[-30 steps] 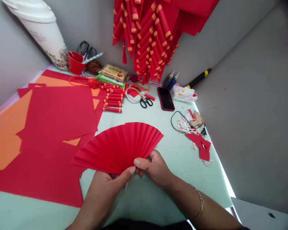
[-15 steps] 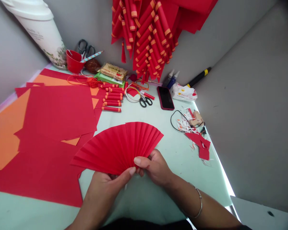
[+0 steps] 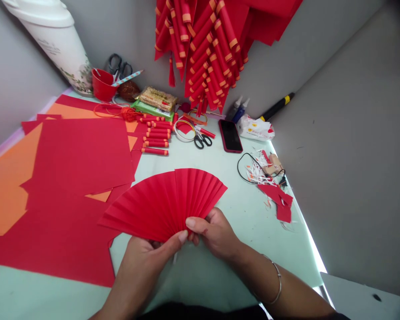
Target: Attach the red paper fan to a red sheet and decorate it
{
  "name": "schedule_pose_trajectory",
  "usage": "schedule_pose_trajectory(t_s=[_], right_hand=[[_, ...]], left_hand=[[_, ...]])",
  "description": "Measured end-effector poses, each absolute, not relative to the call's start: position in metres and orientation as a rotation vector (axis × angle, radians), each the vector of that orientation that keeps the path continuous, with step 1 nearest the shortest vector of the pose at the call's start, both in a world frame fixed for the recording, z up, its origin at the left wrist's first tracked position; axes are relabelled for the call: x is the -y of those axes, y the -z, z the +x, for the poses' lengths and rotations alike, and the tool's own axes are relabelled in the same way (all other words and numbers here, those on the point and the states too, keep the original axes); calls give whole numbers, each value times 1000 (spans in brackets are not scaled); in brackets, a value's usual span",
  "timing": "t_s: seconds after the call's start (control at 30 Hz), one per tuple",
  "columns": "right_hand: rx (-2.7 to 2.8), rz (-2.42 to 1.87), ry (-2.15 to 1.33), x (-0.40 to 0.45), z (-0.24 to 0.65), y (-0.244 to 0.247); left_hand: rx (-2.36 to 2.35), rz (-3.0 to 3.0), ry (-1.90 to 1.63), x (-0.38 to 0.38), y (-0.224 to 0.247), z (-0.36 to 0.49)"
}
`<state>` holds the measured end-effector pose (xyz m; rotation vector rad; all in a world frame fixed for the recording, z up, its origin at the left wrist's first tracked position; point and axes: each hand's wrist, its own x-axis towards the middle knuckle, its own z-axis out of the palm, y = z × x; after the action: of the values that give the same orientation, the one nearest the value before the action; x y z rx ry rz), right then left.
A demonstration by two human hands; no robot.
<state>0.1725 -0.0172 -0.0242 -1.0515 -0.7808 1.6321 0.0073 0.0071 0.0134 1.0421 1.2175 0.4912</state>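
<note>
Grey walls (image 3: 346, 155) rise behind and to the right of a pale green table (image 3: 263, 249), its right edge lined with bright light. Red paper sheets (image 3: 80, 151) and orange sheets (image 3: 10, 191) overlap across the left part, and in front of the back wall I see a red hanging ornament (image 3: 213, 53) covered in orange-banded rolls. Over the near middle of the table the pleated red fan (image 3: 156, 200) is spread wide. The left hand (image 3: 143, 260) and the right hand (image 3: 216, 233) each keep a closed grip on its gathered base, thumbs on top with their tips nearly meeting.

The ornament's top is cut off from my view, and so is the top of the white tumbler (image 3: 60, 49). Most fingers are hidden under the fan, and I can't make out the small white bit (image 3: 175, 258) below it. The red rolls (image 3: 155, 151) on the table overlap too much to count.

I count one fan, one tumbler, one phone (image 3: 231, 135), two pairs of scissors (image 3: 202, 137), one standing in a red cup (image 3: 103, 89), two nozzled bottles (image 3: 240, 113) and one pencil (image 3: 130, 77).
</note>
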Motion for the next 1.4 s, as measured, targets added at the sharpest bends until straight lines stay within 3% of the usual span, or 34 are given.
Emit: schedule_pose_trajectory(t_s=[1.4], right_hand=[[822, -1180, -1604, 16, 169, 9]], left_hand=[[-1271, 1050, -527, -3, -2, 3]])
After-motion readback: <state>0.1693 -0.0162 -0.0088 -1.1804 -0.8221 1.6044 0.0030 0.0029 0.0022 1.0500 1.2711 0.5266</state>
